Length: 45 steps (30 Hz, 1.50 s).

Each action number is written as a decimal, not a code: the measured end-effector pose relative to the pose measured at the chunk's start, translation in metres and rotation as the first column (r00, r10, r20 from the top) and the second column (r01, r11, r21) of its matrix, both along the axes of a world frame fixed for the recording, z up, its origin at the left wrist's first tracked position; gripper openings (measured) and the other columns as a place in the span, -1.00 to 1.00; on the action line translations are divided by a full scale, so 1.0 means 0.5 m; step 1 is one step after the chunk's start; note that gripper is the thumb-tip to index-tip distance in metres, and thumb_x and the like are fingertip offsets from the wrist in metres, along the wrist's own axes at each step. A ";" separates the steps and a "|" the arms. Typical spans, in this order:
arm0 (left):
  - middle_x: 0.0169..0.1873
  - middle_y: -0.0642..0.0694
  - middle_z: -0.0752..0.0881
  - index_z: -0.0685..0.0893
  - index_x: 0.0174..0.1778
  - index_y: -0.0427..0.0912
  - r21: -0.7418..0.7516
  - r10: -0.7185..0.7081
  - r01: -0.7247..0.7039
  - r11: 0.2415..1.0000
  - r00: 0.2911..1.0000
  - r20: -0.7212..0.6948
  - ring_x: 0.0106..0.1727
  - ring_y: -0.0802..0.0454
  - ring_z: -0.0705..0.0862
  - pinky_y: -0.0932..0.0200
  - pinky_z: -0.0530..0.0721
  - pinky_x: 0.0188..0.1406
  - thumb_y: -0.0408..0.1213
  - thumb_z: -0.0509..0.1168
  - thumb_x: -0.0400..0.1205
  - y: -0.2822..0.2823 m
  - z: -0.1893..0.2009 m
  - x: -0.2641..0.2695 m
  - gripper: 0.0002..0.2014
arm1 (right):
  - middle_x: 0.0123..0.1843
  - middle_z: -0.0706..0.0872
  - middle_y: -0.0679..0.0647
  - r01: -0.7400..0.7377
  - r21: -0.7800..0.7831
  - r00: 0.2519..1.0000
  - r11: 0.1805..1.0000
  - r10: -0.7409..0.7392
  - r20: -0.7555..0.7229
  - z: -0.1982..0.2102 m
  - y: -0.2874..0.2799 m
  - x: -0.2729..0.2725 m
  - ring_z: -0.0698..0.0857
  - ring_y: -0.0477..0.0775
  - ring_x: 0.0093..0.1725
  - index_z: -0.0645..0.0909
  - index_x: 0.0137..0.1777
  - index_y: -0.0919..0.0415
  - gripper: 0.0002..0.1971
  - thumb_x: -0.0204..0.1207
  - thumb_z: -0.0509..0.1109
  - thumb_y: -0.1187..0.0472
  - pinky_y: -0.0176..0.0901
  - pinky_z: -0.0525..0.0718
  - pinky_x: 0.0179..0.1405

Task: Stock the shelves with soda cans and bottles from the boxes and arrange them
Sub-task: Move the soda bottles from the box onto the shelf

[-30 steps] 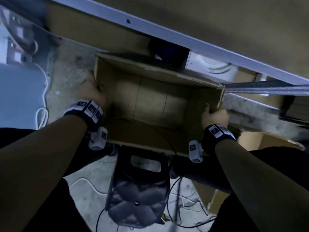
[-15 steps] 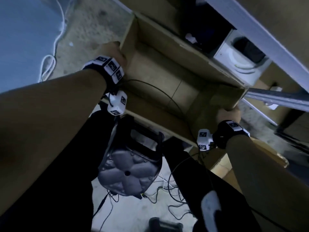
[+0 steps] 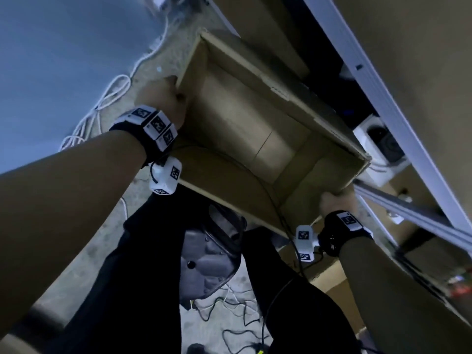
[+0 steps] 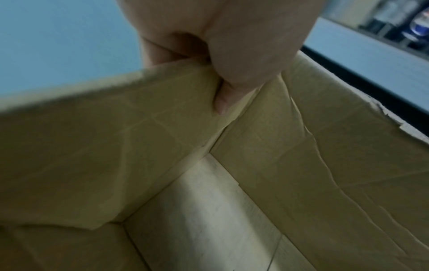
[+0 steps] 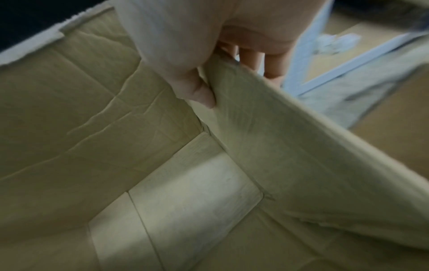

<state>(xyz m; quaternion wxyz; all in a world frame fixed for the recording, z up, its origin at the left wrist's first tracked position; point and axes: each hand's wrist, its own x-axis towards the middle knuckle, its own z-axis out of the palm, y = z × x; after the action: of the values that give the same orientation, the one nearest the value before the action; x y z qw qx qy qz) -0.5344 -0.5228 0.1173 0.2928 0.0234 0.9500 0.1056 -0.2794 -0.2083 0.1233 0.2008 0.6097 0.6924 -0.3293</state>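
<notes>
At centre-left of the head view, the left hand (image 3: 163,98) is clamped on the left wall of the cardboard box (image 3: 245,129), thumb inside, fingers outside. The box is held open-topped at frame centre. At lower right, its right wall is pinched likewise by the right hand (image 3: 334,200).

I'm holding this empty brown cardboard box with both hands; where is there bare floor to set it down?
Bare grey floor shows beyond the left hand, bordered by the coiled white cable and the brown cardboard box. It is crowded below: the grey plastic stool and tangled black cables. Beside the right hand, the metal shelf frame blocks.
</notes>
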 end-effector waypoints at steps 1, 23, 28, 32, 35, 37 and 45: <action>0.09 -0.36 0.71 0.62 0.27 -0.27 -0.009 0.016 -0.016 1.000 1.000 0.004 0.08 -0.40 0.66 -0.08 0.57 -0.04 -0.21 0.18 0.73 -0.021 0.008 -0.005 -0.72 | 0.23 0.70 0.20 -0.027 -0.010 1.000 1.000 0.027 0.004 0.005 -0.010 -0.022 0.65 0.32 0.34 0.47 0.58 0.09 -0.41 0.55 0.25 0.44 -0.12 0.42 0.11; -0.06 -0.26 0.70 0.53 0.00 -0.11 -0.139 0.841 -0.830 0.540 0.529 0.109 0.07 -0.39 0.71 -0.13 0.64 -0.01 -0.14 0.31 0.66 -0.396 0.077 0.122 -0.85 | 0.19 0.75 0.11 -0.713 -0.035 0.692 0.700 0.695 -0.192 -0.024 -0.282 -0.577 0.71 0.27 0.12 0.53 0.48 -0.07 -0.54 0.60 0.26 0.25 -0.06 0.60 0.06; 0.05 -0.38 0.73 0.50 0.05 -0.16 -0.172 0.916 -0.903 0.394 0.371 0.153 0.05 -0.42 0.73 -0.28 0.73 0.07 -0.25 0.31 0.65 -0.438 0.044 0.100 -0.86 | 0.18 0.76 0.16 -0.793 -0.041 0.599 0.608 0.766 -0.231 -0.060 -0.352 -0.676 0.71 0.32 0.08 0.55 0.50 -0.05 -0.55 0.66 0.22 0.28 0.01 0.67 0.05; 0.07 -0.35 0.68 0.52 0.23 -0.29 -0.208 0.938 -0.920 0.332 0.297 0.180 0.10 -0.38 0.69 -0.14 0.64 -0.05 -0.40 0.29 0.66 -0.474 0.020 0.083 -0.77 | 0.27 0.74 0.19 -0.828 -0.014 0.547 0.560 0.804 -0.234 -0.086 -0.398 -0.725 0.69 0.33 0.14 0.49 0.58 -0.08 -0.53 0.71 0.21 0.25 0.00 0.67 0.12; 0.05 -0.36 0.66 0.49 0.29 -0.35 -0.219 0.937 -0.916 0.336 0.302 0.174 0.05 -0.31 0.66 -0.07 0.57 -0.08 -0.40 0.29 0.66 -0.488 0.009 0.071 -0.70 | 0.31 0.73 0.23 -0.827 0.002 0.547 0.561 0.806 -0.226 -0.102 -0.413 -0.732 0.69 0.35 0.23 0.48 0.60 0.01 -0.54 0.72 0.19 0.27 -0.07 0.60 0.12; -0.02 -0.30 0.62 0.47 0.20 -0.34 -0.252 0.927 -0.898 0.362 0.319 0.196 0.02 -0.28 0.65 -0.08 0.59 -0.06 -0.43 0.30 0.66 -0.491 0.001 0.066 -0.77 | 0.31 0.72 0.23 -0.833 0.000 0.539 0.553 0.812 -0.224 -0.112 -0.417 -0.728 0.70 0.34 0.23 0.42 0.65 0.01 -0.50 0.72 0.19 0.27 -0.06 0.62 0.15; -0.11 -0.31 0.66 0.48 0.12 -0.19 -0.323 0.875 -0.823 0.468 0.378 0.303 0.02 -0.42 0.75 -0.32 0.77 0.10 -0.37 0.37 0.62 -0.512 -0.049 0.071 -0.77 | 0.36 0.66 0.31 -0.846 -0.046 0.533 0.532 0.838 -0.112 -0.142 -0.419 -0.711 0.67 0.38 0.22 0.18 0.76 0.01 -0.43 0.76 0.10 0.26 -0.07 0.51 0.01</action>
<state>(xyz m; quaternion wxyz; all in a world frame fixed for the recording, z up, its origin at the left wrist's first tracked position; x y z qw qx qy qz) -0.4990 -0.7790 0.0928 0.3983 -0.5079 0.7407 0.1866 -0.6349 -0.4177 0.0522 0.3366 0.1776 0.8911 -0.2472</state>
